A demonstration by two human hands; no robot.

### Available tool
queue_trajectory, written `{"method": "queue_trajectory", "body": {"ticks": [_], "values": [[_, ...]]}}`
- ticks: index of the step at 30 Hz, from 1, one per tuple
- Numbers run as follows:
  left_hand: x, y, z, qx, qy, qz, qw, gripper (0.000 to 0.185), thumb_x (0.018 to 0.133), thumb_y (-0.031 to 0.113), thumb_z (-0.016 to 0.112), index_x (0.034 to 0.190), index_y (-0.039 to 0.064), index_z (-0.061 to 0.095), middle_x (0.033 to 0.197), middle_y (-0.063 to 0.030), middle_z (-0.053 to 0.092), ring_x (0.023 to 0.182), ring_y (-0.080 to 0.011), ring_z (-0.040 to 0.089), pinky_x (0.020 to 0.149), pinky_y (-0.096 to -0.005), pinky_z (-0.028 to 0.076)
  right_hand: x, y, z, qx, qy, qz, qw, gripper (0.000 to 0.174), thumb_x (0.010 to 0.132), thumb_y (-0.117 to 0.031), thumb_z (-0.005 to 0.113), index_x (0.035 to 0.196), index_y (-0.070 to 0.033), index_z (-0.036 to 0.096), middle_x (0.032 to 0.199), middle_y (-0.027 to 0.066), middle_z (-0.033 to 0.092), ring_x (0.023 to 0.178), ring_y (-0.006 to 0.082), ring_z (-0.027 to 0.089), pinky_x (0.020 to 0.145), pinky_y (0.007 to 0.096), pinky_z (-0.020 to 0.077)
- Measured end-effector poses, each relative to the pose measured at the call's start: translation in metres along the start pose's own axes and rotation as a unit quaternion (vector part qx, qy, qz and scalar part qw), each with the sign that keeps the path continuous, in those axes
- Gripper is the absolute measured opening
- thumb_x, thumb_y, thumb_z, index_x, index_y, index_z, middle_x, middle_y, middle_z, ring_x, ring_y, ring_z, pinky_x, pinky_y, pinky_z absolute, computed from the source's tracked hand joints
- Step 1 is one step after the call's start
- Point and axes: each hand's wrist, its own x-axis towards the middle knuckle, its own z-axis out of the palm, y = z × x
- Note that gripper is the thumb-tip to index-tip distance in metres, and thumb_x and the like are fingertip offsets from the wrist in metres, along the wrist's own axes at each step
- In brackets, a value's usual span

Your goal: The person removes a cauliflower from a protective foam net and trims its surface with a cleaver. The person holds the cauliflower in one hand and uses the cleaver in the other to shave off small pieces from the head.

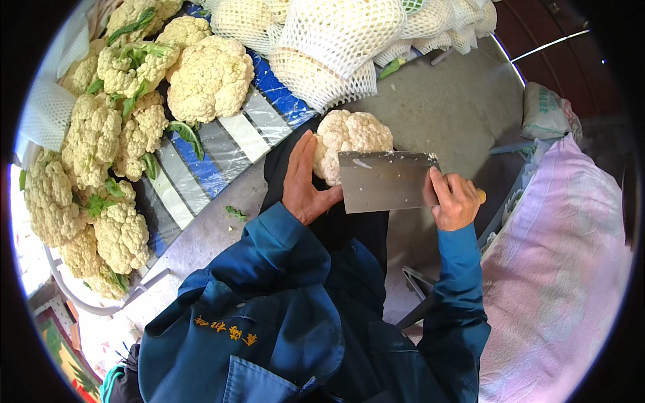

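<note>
A pale cauliflower head lies in front of me, above my dark trouser legs. My left hand rests against its left side, fingers straight and thumb reaching towards the blade. In my right hand is a cleaver, gripped at its light wooden handle with the index finger along the blade. The broad blade covers the lower right part of the cauliflower and has small white crumbs on it. Whether the edge touches the cauliflower I cannot tell.
Several bare cauliflowers with leaf scraps lie on a striped plastic-covered table at the left. Cauliflowers in white foam nets are piled at the top. At the right are a pink cloth over a container and a white sack.
</note>
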Motion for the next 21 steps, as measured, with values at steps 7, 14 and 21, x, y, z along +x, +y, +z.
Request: {"method": "queue_trajectory", "body": {"ticks": [7, 14, 21], "values": [[0.001, 0.008, -0.006, -0.01, -0.007, -0.006, 1.0, 0.106, 0.065, 0.03, 0.094, 0.149, -0.005, 0.039, 0.156, -0.0274, 0.037, 0.144, -0.0416, 0.038, 0.118, -0.0454, 0.035, -0.011, 0.016, 0.004, -0.051, 0.073, 0.059, 0.994, 0.046, 0.059, 0.002, 0.079, 0.103, -0.01, 0.077, 0.071, 0.0063, 0.054, 0.06, 0.0251, 0.059, 0.053, 0.0379, 0.0426], [0.001, 0.009, -0.007, -0.026, -0.015, -0.002, 1.0, 0.106, 0.067, 0.023, 0.092, 0.153, -0.002, 0.035, 0.16, -0.0256, 0.032, 0.148, -0.0393, 0.035, 0.121, -0.0446, 0.031, -0.02, 0.015, -0.003, -0.038, 0.073, 0.057, 0.995, 0.043, 0.059, 0.002, 0.081, 0.1, -0.01, 0.078, 0.07, 0.0053, 0.056, 0.055, 0.0246, 0.057, 0.05, 0.0369, 0.0424], [0.001, 0.006, -0.005, -0.012, -0.009, 0.011, 1.0, 0.106, 0.066, 0.026, 0.093, 0.151, -0.004, 0.037, 0.158, -0.0271, 0.035, 0.146, -0.0411, 0.037, 0.119, -0.0459, 0.034, -0.018, 0.004, -0.003, 0.004, 0.025, 0.051, 0.998, 0.055, 0.052, 0.006, 0.073, 0.105, -0.008, 0.075, 0.075, 0.0056, 0.056, 0.064, 0.0251, 0.059, 0.058, 0.0385, 0.0454]]}}
